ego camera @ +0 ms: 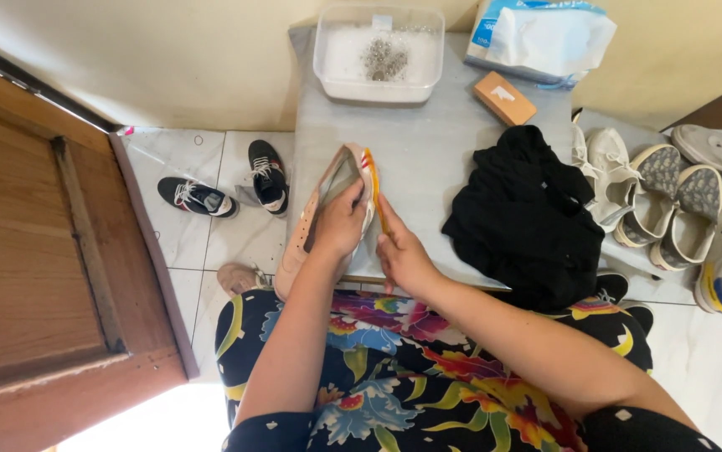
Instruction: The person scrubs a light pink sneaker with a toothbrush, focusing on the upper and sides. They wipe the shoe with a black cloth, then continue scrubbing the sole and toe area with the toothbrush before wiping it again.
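My left hand (340,224) grips a pale pink shoe (315,219), held on its side over the near edge of a small grey table (428,155). My right hand (403,255) holds a thin orange and yellow brush (373,186) against the shoe's sole edge. Both hands are close together above my lap, which is covered in dark floral cloth (394,368).
A clear tub (379,54) of white foamy water, a wipes pack (541,35), an orange block (504,98) and black cloth (524,218) lie on the table. Several pale sneakers (671,201) sit on the right floor, two black shoes (231,188) on the left. A wooden door (43,259) stands left.
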